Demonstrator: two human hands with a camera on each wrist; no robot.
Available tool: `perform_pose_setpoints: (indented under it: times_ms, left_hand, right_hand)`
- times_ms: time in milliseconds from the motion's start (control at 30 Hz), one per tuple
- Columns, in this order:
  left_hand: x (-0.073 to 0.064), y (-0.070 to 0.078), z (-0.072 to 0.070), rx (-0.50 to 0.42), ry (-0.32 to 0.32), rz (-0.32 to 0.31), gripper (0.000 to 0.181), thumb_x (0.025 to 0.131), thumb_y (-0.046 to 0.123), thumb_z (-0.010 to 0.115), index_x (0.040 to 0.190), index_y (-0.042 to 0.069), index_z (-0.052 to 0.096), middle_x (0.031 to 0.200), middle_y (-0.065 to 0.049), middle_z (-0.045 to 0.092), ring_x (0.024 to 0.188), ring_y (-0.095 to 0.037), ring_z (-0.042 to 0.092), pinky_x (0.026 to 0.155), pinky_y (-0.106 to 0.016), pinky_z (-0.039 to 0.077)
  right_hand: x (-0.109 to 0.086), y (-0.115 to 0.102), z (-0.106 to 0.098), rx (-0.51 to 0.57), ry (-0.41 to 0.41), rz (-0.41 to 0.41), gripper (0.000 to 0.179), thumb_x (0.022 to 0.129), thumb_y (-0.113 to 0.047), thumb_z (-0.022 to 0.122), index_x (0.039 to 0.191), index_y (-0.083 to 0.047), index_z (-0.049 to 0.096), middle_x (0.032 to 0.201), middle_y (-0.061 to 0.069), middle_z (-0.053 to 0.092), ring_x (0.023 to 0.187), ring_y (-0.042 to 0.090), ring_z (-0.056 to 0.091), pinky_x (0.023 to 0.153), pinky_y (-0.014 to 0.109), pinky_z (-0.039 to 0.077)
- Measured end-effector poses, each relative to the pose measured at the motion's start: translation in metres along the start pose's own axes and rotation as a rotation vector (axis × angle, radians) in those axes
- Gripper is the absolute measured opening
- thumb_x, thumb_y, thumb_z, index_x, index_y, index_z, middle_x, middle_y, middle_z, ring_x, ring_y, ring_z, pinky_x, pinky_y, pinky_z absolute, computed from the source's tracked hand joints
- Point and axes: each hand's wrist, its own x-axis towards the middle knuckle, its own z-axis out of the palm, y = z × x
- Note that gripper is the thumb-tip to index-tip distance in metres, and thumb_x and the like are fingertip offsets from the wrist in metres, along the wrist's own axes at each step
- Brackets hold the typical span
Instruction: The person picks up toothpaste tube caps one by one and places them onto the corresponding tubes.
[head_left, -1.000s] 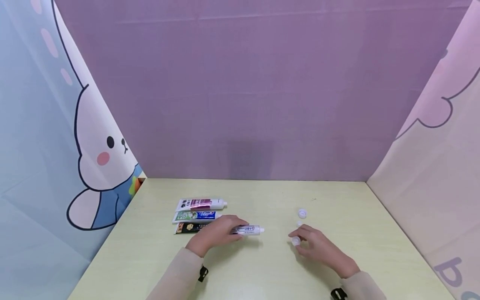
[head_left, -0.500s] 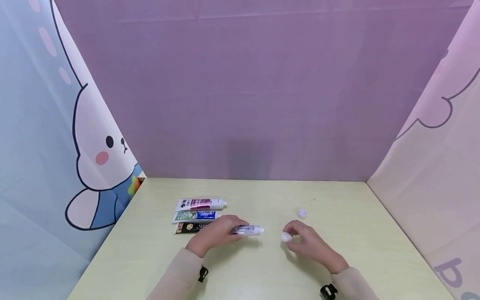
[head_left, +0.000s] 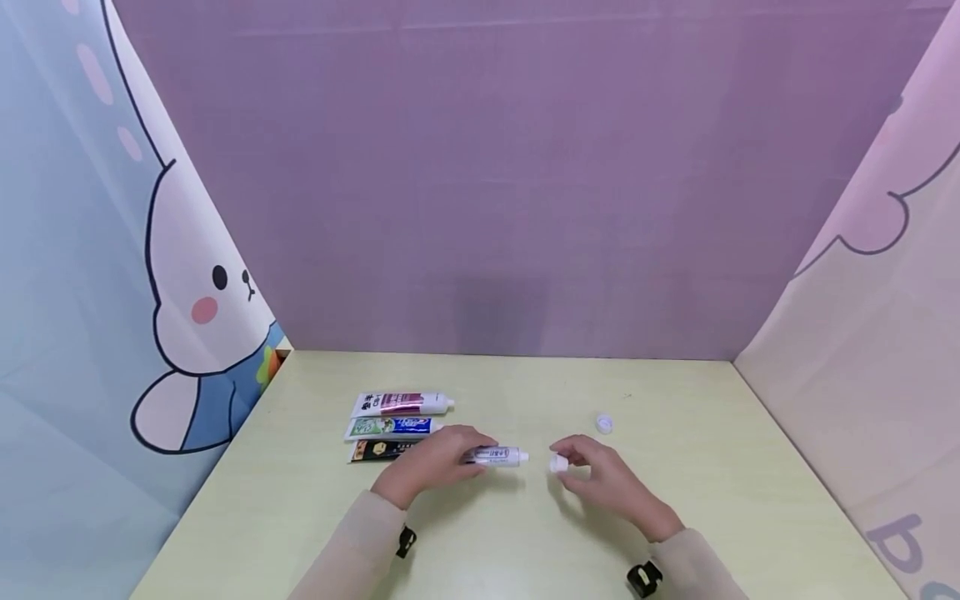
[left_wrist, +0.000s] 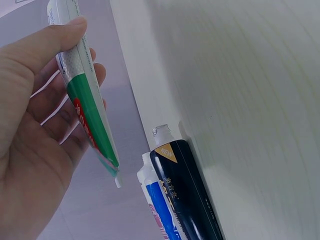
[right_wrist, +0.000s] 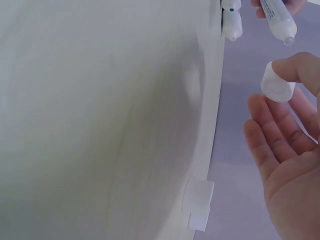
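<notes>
My left hand [head_left: 438, 458] grips a toothpaste tube [head_left: 498, 457] with its bare nozzle pointing right. In the left wrist view this toothpaste tube [left_wrist: 90, 110] shows a green end, and the thumb presses on its side. My right hand [head_left: 611, 482] pinches a white cap [head_left: 558, 463] between thumb and fingers, just right of the nozzle and apart from it. The right wrist view shows that cap [right_wrist: 278, 84] facing the open nozzle. Behind the left hand lie a black tube [head_left: 375, 451], partly covered by the hand, a green-and-blue tube [head_left: 390, 428] and a white-and-maroon tube [head_left: 401, 404].
Another white cap [head_left: 604, 423] lies on the pale table [head_left: 480, 542] beyond the right hand. White caps [right_wrist: 197, 196] also show low in the right wrist view. A purple cloth [head_left: 495, 183] rises at the table's back edge, with printed cloths at both sides.
My right hand has moved left with the white cap, bringing it close to the nozzle, and the cap has turned in the fingers. The left hand and its tube have stayed in place.
</notes>
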Motion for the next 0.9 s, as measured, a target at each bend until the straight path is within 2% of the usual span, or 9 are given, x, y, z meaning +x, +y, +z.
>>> perform_pose_setpoints:
  times_ms: [133, 367, 600, 900]
  left_hand:
    - [0.0, 0.002, -0.002, 0.0, -0.004, 0.0, 0.04, 0.093, 0.021, 0.075, 0.131, 0.012, 0.067, 0.119, -0.001, 0.068, 0.105, -0.012, 0.063, 0.093, -0.029, 0.051]
    - [0.0, 0.004, -0.002, 0.002, -0.012, -0.006, 0.04, 0.093, 0.021, 0.075, 0.131, 0.013, 0.067, 0.119, 0.0, 0.068, 0.104, -0.011, 0.063, 0.093, -0.029, 0.051]
    - [0.002, 0.004, 0.0, -0.009, -0.016, 0.001, 0.038, 0.093, 0.021, 0.075, 0.129, 0.013, 0.068, 0.116, 0.0, 0.069, 0.1, -0.009, 0.063, 0.091, -0.027, 0.051]
    - [0.006, 0.004, 0.003, -0.016, -0.02, -0.002, 0.038, 0.093, 0.022, 0.075, 0.129, 0.013, 0.069, 0.115, 0.001, 0.069, 0.095, -0.006, 0.061, 0.086, -0.025, 0.052]
  right_hand:
    - [0.002, -0.002, 0.0, 0.062, -0.001, 0.029, 0.028, 0.086, -0.002, 0.077, 0.107, -0.01, 0.061, 0.102, -0.003, 0.064, 0.094, 0.016, 0.064, 0.089, 0.037, 0.055]
    - [0.006, -0.007, 0.004, 0.122, 0.003, -0.01, 0.028, 0.085, 0.001, 0.077, 0.106, -0.01, 0.062, 0.101, -0.003, 0.064, 0.091, 0.018, 0.066, 0.089, 0.046, 0.055]
    - [0.012, -0.011, 0.011, 0.124, 0.028, -0.051, 0.029, 0.085, -0.001, 0.078, 0.107, -0.012, 0.063, 0.103, -0.004, 0.065, 0.092, 0.014, 0.066, 0.088, 0.039, 0.056]
    - [0.017, -0.016, 0.018, 0.126, 0.065, -0.091, 0.026, 0.086, -0.001, 0.078, 0.107, -0.01, 0.065, 0.104, -0.002, 0.066, 0.092, 0.015, 0.068, 0.087, 0.038, 0.056]
